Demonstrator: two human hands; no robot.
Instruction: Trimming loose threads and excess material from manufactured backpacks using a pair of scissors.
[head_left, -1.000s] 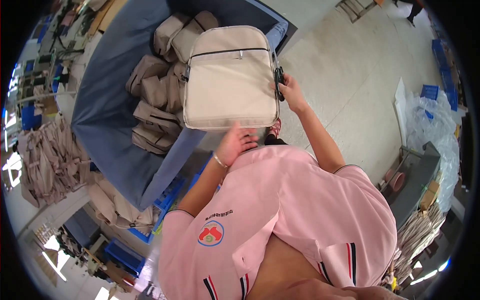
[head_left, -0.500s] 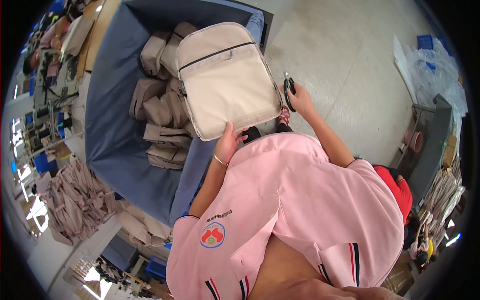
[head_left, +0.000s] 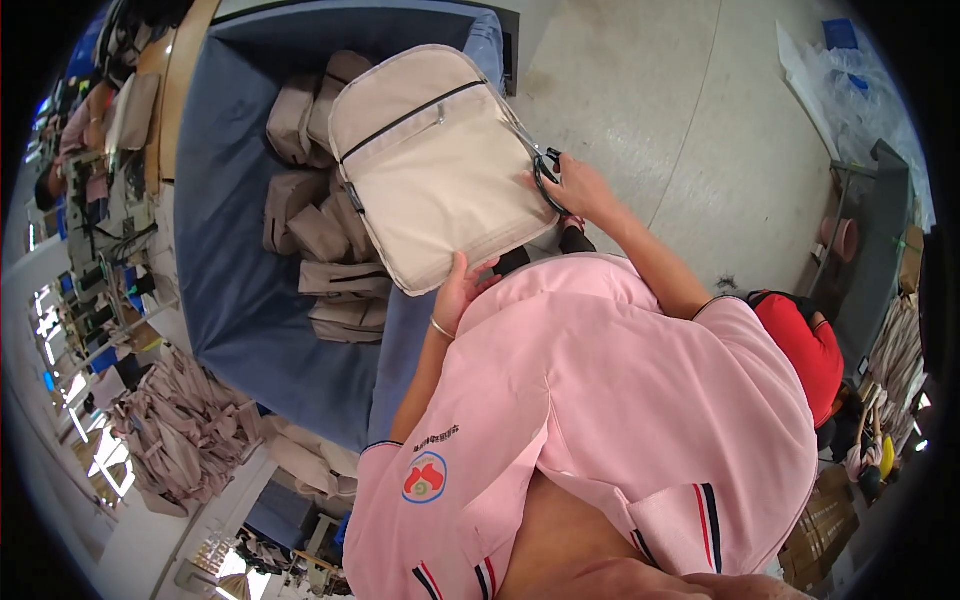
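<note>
A flat beige fabric bag [head_left: 440,180] with rounded upper corners and a dark zipper across its upper part lies tilted in front of me. My left hand [head_left: 466,290] grips its lower edge, thumb on top and fingers underneath. In my right hand [head_left: 582,188] is a pair of black-handled scissors [head_left: 546,185], held against the bag's right edge. The blades lie along the seam near the upper right; whether they are parted I cannot tell.
A large blue fabric-lined bin [head_left: 230,230] is at left, holding several beige bags [head_left: 342,279]. Heaps of beige pieces [head_left: 180,425] lie beyond it. A person in red [head_left: 798,345] is at right, near a grey rack [head_left: 868,260] and clear plastic sheeting [head_left: 870,105].
My right hand has brought the scissors left, from beside the bag onto its right edge. The bag has shifted slightly left and tilted a little, still in my left hand.
</note>
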